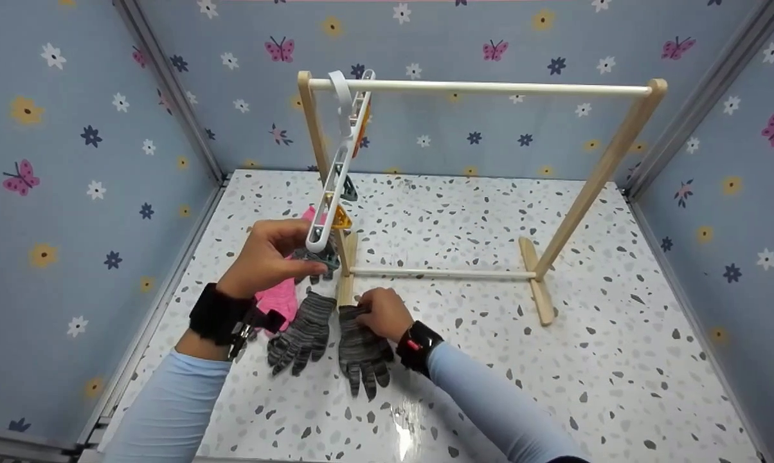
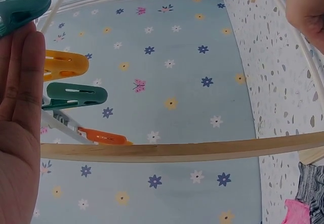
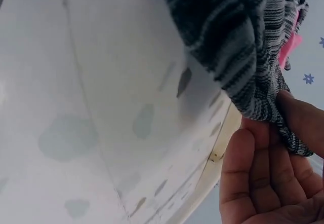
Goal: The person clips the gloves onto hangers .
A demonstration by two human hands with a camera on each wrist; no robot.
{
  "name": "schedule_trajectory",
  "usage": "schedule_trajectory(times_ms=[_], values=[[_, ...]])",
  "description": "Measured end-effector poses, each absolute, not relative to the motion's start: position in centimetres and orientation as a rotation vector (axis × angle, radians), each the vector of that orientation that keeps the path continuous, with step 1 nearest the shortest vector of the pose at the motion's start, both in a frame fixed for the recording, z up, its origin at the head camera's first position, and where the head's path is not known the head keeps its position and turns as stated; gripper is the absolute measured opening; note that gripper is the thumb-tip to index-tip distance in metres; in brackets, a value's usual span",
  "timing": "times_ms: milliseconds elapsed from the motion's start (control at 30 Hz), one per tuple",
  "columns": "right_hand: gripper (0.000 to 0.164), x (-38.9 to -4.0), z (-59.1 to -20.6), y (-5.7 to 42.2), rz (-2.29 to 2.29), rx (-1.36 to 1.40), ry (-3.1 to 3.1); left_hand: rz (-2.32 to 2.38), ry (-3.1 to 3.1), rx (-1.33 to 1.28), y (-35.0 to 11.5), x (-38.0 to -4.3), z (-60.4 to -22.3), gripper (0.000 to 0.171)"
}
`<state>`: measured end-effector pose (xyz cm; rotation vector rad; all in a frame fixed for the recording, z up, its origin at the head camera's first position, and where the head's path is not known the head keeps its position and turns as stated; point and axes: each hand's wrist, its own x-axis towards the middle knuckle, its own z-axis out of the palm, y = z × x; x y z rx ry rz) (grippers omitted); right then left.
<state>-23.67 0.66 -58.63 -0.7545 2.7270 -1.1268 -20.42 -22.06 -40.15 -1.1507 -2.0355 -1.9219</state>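
Observation:
My left hand (image 1: 265, 260) pinches a dark green clothespin (image 2: 23, 10) at the near end of a white clip hanger (image 1: 340, 170). The hanger hooks over the top bar of a small wooden rack (image 1: 593, 186). Along it hang a yellow clothespin (image 2: 66, 66), another green clothespin (image 2: 76, 95) and an orange clothespin (image 2: 104, 136). Below, my right hand (image 1: 387, 315) pinches the cuff of a dark grey striped knit glove (image 1: 362, 350), whose fingers point toward me. In the right wrist view, thumb and fingertips hold the cuff edge (image 3: 291, 138) between them.
A second grey striped glove (image 1: 306, 334) lies to the left on the speckled table (image 1: 464, 366). Pink knitwear (image 1: 278, 302) lies behind it, partly hidden by my left hand. The rack's wooden foot (image 1: 538, 283) stands to the right. Flowered walls (image 1: 438, 135) enclose the table.

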Motion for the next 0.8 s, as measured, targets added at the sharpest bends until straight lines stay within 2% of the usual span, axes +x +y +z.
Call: schedule_trajectory(times_ms=[167, 467, 800], values=[[0.009, -23.3, -56.7, 1.3, -1.137, -0.683, 2.667, -1.953, -2.024, -1.167, -21.7, -20.5, -40.3, 0.036], [0.006, -23.9, -54.9, 3.4, -1.235, -0.753, 2.654, -1.934, -2.089, -1.129, -20.5, -20.5, -40.0, 0.038], [0.009, -24.4, -53.1, 6.0, -1.291, -0.748, 2.655, -1.904, -2.205, -1.099, -19.4, -21.0, -40.1, 0.030]])
